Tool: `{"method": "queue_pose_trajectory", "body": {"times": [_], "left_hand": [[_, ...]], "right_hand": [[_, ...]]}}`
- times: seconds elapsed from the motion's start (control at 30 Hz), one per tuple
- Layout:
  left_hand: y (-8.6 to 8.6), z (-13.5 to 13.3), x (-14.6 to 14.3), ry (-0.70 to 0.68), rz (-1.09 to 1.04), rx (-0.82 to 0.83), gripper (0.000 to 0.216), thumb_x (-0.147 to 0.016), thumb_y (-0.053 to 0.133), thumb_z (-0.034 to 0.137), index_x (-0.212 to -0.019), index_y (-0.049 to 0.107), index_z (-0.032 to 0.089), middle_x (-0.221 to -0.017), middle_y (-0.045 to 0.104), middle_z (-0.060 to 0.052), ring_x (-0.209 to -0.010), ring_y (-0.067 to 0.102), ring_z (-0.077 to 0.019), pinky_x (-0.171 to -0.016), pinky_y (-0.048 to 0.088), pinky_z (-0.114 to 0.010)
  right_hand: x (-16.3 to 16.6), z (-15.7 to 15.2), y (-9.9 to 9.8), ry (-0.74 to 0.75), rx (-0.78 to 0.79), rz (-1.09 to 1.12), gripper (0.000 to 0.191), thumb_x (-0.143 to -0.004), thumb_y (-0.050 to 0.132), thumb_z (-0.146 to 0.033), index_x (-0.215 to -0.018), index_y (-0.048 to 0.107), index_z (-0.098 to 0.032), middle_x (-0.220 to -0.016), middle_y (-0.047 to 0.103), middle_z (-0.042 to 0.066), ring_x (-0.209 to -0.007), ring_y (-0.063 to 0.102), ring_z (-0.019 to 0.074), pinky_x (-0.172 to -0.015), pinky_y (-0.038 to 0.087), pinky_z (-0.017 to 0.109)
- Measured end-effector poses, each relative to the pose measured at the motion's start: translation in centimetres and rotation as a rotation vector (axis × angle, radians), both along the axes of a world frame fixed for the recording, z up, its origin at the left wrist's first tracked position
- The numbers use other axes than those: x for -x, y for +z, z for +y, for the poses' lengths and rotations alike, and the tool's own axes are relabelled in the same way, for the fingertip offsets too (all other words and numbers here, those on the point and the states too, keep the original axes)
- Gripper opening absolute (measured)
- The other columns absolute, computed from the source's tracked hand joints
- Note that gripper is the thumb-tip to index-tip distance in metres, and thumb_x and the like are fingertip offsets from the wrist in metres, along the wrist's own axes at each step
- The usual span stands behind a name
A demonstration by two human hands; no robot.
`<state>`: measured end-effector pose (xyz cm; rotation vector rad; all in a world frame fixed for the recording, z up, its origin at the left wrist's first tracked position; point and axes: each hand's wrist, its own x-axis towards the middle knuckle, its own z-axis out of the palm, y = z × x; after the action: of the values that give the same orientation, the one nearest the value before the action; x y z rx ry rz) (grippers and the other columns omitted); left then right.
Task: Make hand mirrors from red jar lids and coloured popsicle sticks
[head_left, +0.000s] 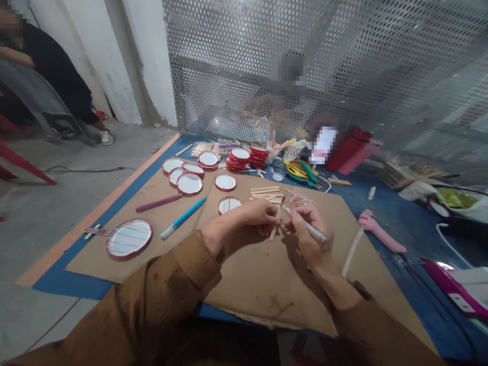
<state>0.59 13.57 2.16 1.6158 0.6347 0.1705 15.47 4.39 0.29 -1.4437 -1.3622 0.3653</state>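
Craft stick: flat wooden piece lying on the brown cardboard sheet at the middle of the worktop, pinned at its upper end by the left hand, whose fingers are curled down onto it. Right hand: closed in a writing grip around a white pen, tip at the stick's top. Risks, as judged: the narrow stick may skid or pivot under pen pressure, smearing the mark; the loose rubber bands and spare sticks just beyond could be knocked.
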Motion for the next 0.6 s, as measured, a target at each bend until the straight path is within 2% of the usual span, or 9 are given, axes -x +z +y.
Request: {"method": "queue_pose_trajectory", "body": {"times": [0.13, 0.3, 0.47, 0.6], "left_hand": [[-0.13, 0.06, -0.03, 0.002, 0.007, 0.0, 0.023, -0.091, 0.055, 0.018, -0.069, 0.049, 0.016, -0.05, 0.057, 0.003, -0.046, 0.057, -0.0109, -0.057, 0.049, -0.026], [-0.35, 0.17, -0.08, -0.011, 0.0, -0.008, 0.021, -0.091, 0.055, 0.021, -0.072, 0.05, 0.016, -0.051, 0.056, 0.003, -0.046, 0.057, -0.0103, -0.056, 0.05, -0.025], [-0.55, 0.2, -0.15, -0.013, 0.011, -0.013, 0.021, -0.091, 0.054, 0.022, -0.072, 0.05, 0.016, -0.051, 0.056, 0.004, -0.046, 0.057, -0.0097, -0.054, 0.049, -0.023], [-0.73, 0.29, -0.13, -0.019, -0.018, -0.034, 0.022, -0.091, 0.056, 0.024, -0.071, 0.05, 0.016, -0.05, 0.057, 0.003, -0.045, 0.057, -0.011, -0.052, 0.048, -0.024]], "right_hand": [[0.09, -0.11, 0.14, -0.076, -0.005, 0.017, 0.024, -0.088, 0.059, -0.043, -0.084, 0.059, -0.02, -0.063, 0.064, -0.001, -0.054, 0.06, 0.0143, -0.054, 0.049, 0.027], [0.05, -0.01, 0.03, -0.007, 0.003, 0.03, 0.024, -0.087, 0.061, -0.043, -0.085, 0.06, -0.02, -0.062, 0.065, -0.002, -0.053, 0.06, 0.0142, -0.053, 0.048, 0.026], [0.0, -0.02, 0.0, -0.064, -0.005, 0.043, 0.024, -0.088, 0.06, -0.043, -0.084, 0.059, -0.02, -0.063, 0.064, -0.002, -0.054, 0.06, 0.0137, -0.054, 0.048, 0.026], [0.08, 0.07, -0.08, -0.023, 0.001, 0.053, 0.025, -0.087, 0.061, -0.045, -0.088, 0.06, -0.02, -0.065, 0.066, -0.001, -0.056, 0.062, 0.0152, -0.055, 0.048, 0.027]]}}
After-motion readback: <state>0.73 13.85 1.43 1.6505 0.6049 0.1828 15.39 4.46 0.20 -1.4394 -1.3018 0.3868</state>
